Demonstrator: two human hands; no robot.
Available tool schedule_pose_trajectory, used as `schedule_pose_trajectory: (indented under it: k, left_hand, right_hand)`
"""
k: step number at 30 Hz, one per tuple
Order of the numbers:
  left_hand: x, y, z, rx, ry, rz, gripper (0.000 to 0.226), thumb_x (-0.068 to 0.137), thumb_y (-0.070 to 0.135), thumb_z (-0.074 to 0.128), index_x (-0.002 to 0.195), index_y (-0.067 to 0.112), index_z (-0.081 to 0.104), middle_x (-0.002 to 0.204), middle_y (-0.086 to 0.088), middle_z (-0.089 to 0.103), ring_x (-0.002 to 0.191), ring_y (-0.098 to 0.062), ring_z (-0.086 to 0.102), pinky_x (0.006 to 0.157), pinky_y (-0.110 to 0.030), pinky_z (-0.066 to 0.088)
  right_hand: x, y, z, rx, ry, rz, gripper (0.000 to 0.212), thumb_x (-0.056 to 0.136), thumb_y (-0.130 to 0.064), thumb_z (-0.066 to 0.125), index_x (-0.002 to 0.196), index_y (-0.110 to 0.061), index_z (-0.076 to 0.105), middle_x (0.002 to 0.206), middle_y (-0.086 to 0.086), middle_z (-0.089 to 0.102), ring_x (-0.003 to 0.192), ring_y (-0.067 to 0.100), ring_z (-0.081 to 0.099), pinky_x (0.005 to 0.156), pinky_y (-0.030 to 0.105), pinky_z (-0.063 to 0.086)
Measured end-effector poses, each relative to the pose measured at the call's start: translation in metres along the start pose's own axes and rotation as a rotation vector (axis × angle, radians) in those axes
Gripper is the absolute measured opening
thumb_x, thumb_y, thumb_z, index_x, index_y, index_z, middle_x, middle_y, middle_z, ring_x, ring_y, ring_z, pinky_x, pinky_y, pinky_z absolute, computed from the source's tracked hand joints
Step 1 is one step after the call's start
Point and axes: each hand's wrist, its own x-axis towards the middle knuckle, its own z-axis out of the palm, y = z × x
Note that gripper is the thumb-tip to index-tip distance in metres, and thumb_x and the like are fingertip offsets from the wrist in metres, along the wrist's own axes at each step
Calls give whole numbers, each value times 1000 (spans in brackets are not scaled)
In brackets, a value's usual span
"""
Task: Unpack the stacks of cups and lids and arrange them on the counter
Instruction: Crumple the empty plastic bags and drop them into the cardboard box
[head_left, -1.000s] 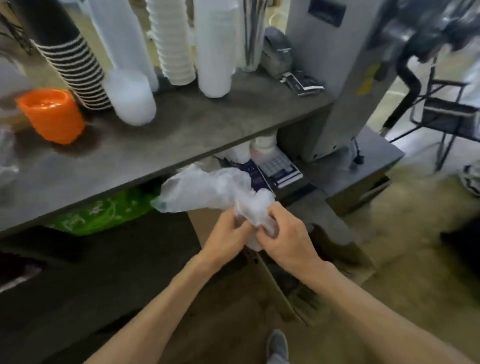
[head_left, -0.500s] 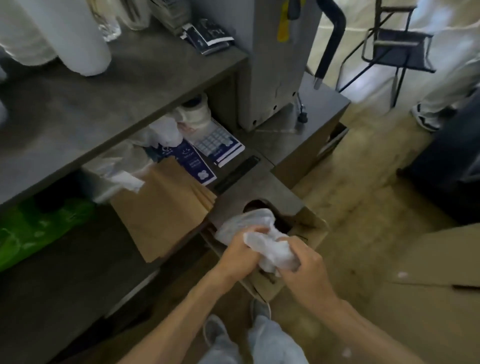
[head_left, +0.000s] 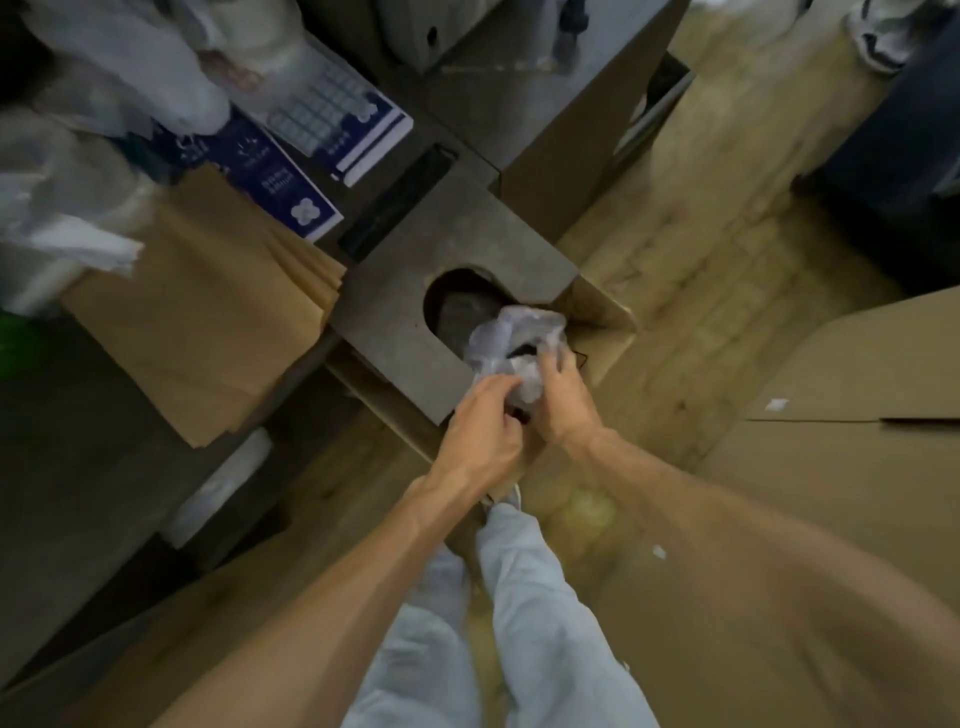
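Both hands are clamped on a crumpled clear plastic wrapper (head_left: 511, 338), held right over the round hole (head_left: 457, 306) in the grey bin lid (head_left: 395, 322). The left hand (head_left: 483, 431) has its fingers curled into the near side of the wad; the right hand (head_left: 563, 400) pinches its far-right side. Judging by the task, this is the empty sleeve from a cup or lid stack being stuffed away; no cups or lids are in view, and the counter is out of frame.

Risks:
- The wrapper is thin, springy film; it may puff back out of the hole if released before being pushed fully through.
- The wad sits at the hole's right edge, close to the cardboard bin wall (head_left: 605, 317), so it could slip off the lid onto the floor (head_left: 701, 249).
- The film may cling to the fingers and lift back out with the hands.

Materials:
- Wrapper: translucent, wrinkled, glossy, soft.
- Lid: flat, matte grey, rigid, with a round cutout.
- Bin wall: brown corrugated card.
- A stack of brown paper bags (head_left: 208, 322) lies flat and smooth at the shelf edge, left of the bin.
- A blue printed sheet (head_left: 280, 176) sits behind the bags.
- The frame is blurry, so fine detail is unclear.
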Motion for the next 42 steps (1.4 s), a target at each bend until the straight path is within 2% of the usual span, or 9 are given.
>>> schedule_pose_trajectory:
  k: [2, 4, 7, 10, 15, 22, 31, 37, 42]
  left_hand:
    - [-2, -10, 5, 15, 32, 11, 45, 94, 4, 50, 137, 16, 55, 139, -1, 54, 129, -15, 52, 113, -35, 42]
    - [-6, -13, 7, 31, 76, 18, 42, 93, 3, 51, 133, 15, 58, 133, 0, 57, 123, -14, 55, 110, -33, 45]
    - [-12, -7, 1, 47, 113, 23, 38, 96, 6, 52, 132, 15, 59, 130, 1, 58, 119, -12, 57, 106, -29, 47]
    - [-13, 6, -23, 75, 166, 48, 34, 96, 8, 56, 129, 15, 59, 128, 1, 58, 118, -13, 57, 102, -25, 46]
    - [-41, 19, -106, 278, 366, 92, 39, 95, 19, 62, 134, 23, 55, 138, 4, 51, 124, -11, 53, 105, -31, 47]
    - [-150, -18, -252, 509, 846, -55, 38, 90, 20, 63, 128, 22, 57, 135, 1, 52, 119, -18, 53, 101, -35, 45]
    - [-386, -152, -362, 455, 1357, -348, 39, 89, 13, 68, 127, 13, 63, 138, -10, 54, 126, -31, 51, 105, -48, 38]
    - [-489, -242, -431, 560, 1312, -542, 45, 95, 35, 61, 139, 25, 58, 159, -17, 34, 147, -37, 29, 120, -54, 20]
    - [-504, -314, -460, 484, 983, -696, 73, 89, 75, 16, 147, 38, 41, 159, -11, 33, 149, -37, 21, 122, -57, 8]
  right_hand:
    - [11, -8, -1, -31, -107, -70, 96, 90, -16, 70, 163, -20, 9, 169, 15, 3, 152, 36, 22, 119, 45, 33]
    - [15, -14, -8, -65, -129, -110, 95, 89, -15, 71, 163, -22, 12, 170, 11, 1, 153, 37, 16, 122, 49, 28]
    - [6, -20, -28, -151, -88, -202, 66, 88, -14, 65, 150, -14, 43, 163, 12, 29, 145, 37, 34, 116, 48, 35]
    - [-13, -32, -60, -216, 59, -346, 42, 88, -14, 60, 130, -15, 62, 131, 8, 59, 118, 30, 57, 97, 43, 48]
    - [-36, -91, -119, -291, 175, -587, 31, 96, -22, 56, 126, -19, 64, 124, 1, 63, 110, 19, 58, 93, 34, 46]
    - [-79, -268, -136, -235, 241, -999, 28, 95, -21, 63, 123, -19, 65, 124, 0, 62, 113, 16, 59, 96, 34, 52]
    - [-220, -505, -38, -30, 158, -1466, 28, 87, -11, 66, 115, -13, 70, 115, 4, 67, 104, 23, 63, 91, 41, 54]
    - [-298, -650, 46, -176, 46, -1450, 51, 93, -17, 62, 143, -19, 53, 163, 9, 29, 132, 33, 52, 107, 47, 47]
    - [-306, -725, 94, -468, 42, -1299, 65, 95, -21, 58, 155, -23, 32, 169, 9, 12, 141, 38, 43, 107, 46, 43]
